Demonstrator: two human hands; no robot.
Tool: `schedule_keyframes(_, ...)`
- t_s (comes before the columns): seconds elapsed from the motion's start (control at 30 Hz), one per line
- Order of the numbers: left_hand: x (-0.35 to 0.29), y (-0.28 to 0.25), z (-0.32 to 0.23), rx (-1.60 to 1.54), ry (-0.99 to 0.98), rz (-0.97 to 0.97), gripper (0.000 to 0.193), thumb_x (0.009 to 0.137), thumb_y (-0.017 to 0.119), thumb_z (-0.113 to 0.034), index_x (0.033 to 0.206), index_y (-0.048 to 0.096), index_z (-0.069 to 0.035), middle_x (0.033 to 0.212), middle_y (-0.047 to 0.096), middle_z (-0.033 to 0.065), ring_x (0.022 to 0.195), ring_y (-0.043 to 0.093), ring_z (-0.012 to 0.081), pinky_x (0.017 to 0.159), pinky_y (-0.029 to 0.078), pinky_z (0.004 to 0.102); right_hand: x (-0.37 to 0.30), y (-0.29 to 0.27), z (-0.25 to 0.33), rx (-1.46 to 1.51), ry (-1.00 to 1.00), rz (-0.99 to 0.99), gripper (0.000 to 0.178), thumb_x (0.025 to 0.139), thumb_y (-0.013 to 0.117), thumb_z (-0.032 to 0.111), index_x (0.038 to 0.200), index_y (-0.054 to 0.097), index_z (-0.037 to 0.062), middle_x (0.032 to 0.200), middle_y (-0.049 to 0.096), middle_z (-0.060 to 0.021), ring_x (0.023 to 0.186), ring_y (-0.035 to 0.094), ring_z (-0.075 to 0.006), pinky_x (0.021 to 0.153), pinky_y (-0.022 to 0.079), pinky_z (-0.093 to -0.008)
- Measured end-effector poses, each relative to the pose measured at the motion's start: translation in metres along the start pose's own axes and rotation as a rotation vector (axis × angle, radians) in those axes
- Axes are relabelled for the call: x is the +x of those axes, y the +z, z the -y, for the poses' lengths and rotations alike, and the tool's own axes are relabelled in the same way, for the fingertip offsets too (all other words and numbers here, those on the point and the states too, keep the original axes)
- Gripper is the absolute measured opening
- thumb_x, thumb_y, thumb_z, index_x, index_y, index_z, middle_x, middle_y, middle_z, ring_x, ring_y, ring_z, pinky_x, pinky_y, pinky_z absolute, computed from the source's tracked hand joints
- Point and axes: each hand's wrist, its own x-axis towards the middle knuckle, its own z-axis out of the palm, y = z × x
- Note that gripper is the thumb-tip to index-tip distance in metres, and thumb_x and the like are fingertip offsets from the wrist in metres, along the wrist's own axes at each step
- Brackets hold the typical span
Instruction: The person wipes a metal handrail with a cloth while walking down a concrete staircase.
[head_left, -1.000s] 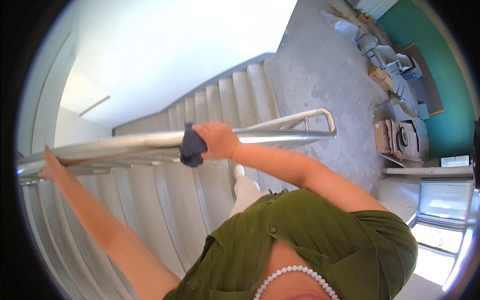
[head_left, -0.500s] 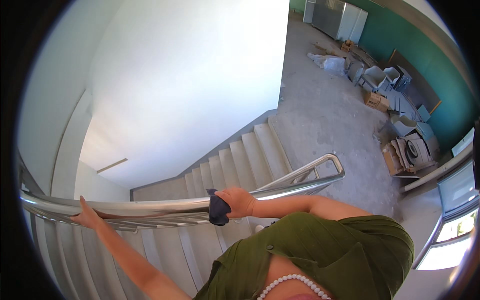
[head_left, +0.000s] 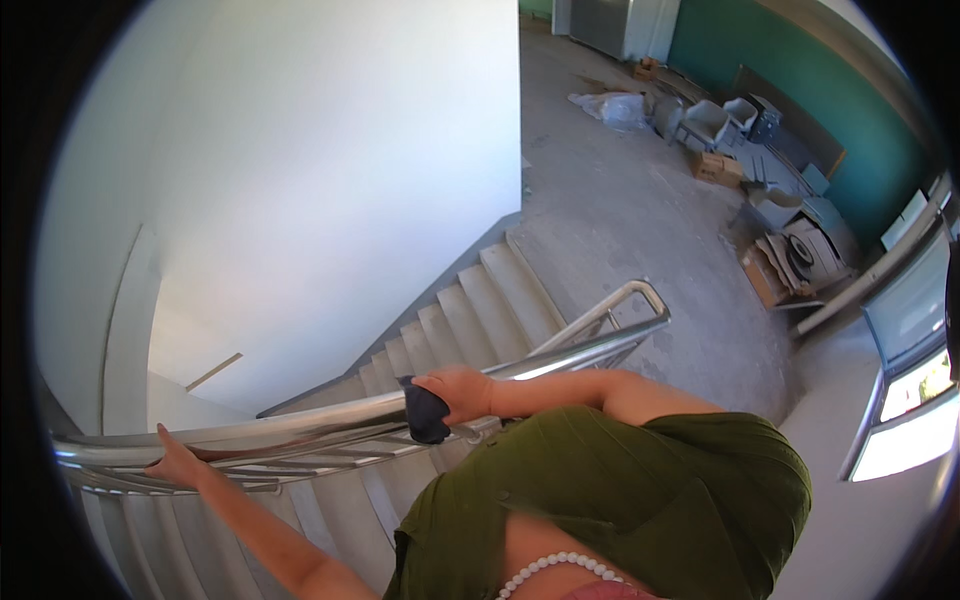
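Observation:
A shiny metal handrail (head_left: 300, 418) crosses in front of me along the stairs. My right hand (head_left: 458, 392) is closed on a dark cloth (head_left: 427, 412), which drapes over the rail and presses against it. Farther left, my left hand (head_left: 178, 463) holds the same handrail at its near side. One finger of it points up along the metal, and the others curl low, partly hidden.
Concrete steps (head_left: 465, 310) run beyond the rail beside a white wall (head_left: 340, 180). On the landing floor, at the far right, are cardboard boxes (head_left: 718, 168), chairs (head_left: 705, 122), and plastic sheeting (head_left: 622, 110). A window (head_left: 905, 400) is at the right.
The view has turned slightly, so the landing and its clutter shift left and up. Both hands keep their places on the rail, with the cloth still in my right hand.

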Motion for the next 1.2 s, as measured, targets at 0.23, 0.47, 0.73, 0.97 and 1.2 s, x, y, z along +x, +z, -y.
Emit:
schedule_keyframes(0.23, -0.004, -0.002, -0.014, 0.01, -0.057, 0.043, 0.11, 0.079, 0.089, -0.047, 0.153, 0.028, 0.007, 0.139, 0.059, 0.0306, 0.123, 0.064, 0.0443, 0.108, 0.053, 0.0469, -0.005, -0.011, 0.0, 0.045, 0.107, 0.089, 0.087, 0.068, 0.084, 0.025, 0.145, 0.049, 0.0086, 0.124, 0.066, -0.0197, 0.113, 0.064, -0.0422, 0.096, 0.053, -0.0488)
schedule_keyframes(0.47, 0.011, 0.009, 0.01, -0.036, -0.014, 0.01, 0.106, 0.077, 0.091, -0.042, 0.147, 0.03, 0.009, 0.136, 0.06, 0.0321, 0.12, 0.065, 0.0455, 0.106, 0.055, 0.0462, -0.109, -0.047, -0.059, -0.085, 0.432, 0.155, 0.076, 0.068, 0.084, 0.026, 0.14, 0.058, 0.0154, 0.122, 0.071, -0.018, 0.114, 0.067, -0.0403, 0.097, 0.054, -0.0494)
schedule_keyframes(0.73, 0.009, 0.008, 0.005, -0.1, -0.004, 0.049, 0.115, 0.076, 0.092, -0.043, 0.15, 0.023, 0.012, 0.128, 0.063, 0.0339, 0.11, 0.068, 0.0464, 0.098, 0.059, 0.0466, -0.13, -0.044, -0.096, -0.154, 0.559, 0.173, 0.053, 0.074, 0.081, 0.033, 0.121, 0.065, 0.013, 0.11, 0.073, -0.0179, 0.105, 0.069, -0.0415, 0.089, 0.055, -0.0511)
schedule_keyframes(0.97, 0.003, 0.026, 0.007, -0.238, -0.002, 0.048, 0.111, 0.082, 0.09, -0.038, 0.152, 0.021, 0.014, 0.131, 0.061, 0.0332, 0.108, 0.067, 0.0407, 0.098, 0.058, 0.0473, -0.045, -0.034, -0.03, 0.0, 0.328, 0.13, 0.062, 0.074, 0.082, 0.035, 0.13, 0.064, 0.0136, 0.111, 0.073, -0.0195, 0.107, 0.069, -0.0422, 0.09, 0.055, -0.0494)
schedule_keyframes(1.2, -0.026, -0.007, -0.023, -0.022, 0.025, -0.004, 0.121, 0.085, 0.083, -0.041, 0.162, 0.007, 0.012, 0.143, 0.052, 0.0407, 0.129, 0.059, 0.0489, 0.114, 0.048, 0.0433, 0.112, -0.006, 0.089, 0.141, 0.19, 0.265, 0.09, 0.076, 0.074, 0.075, 0.133, 0.063, 0.0063, 0.112, 0.074, -0.0228, 0.104, 0.072, -0.0405, 0.091, 0.056, -0.0473)
